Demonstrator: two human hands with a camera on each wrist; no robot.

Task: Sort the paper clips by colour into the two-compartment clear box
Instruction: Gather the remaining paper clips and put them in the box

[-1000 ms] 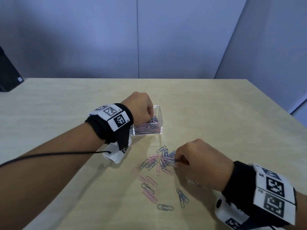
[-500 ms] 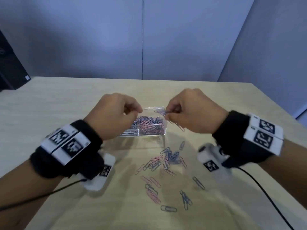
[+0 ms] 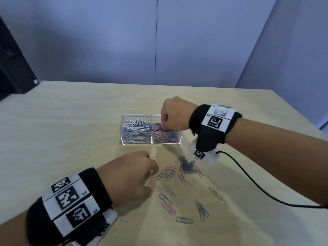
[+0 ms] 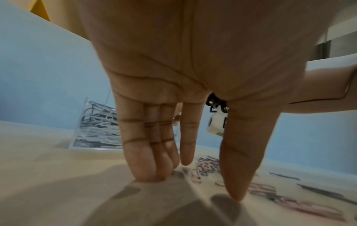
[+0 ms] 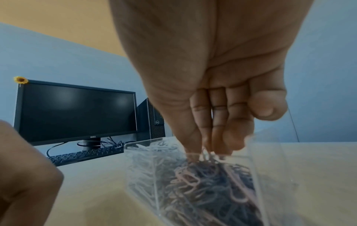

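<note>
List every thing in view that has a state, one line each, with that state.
Clear box: open-topped, upright, both compartments part full.
Left compartment: white and blue clips.
Right compartment: pink and blue clips.
Loose clips: scattered on table.
Right hand: fingers dipped in right compartment.
Left hand: fingers straight, tips on table.
Monitor: dark.
</note>
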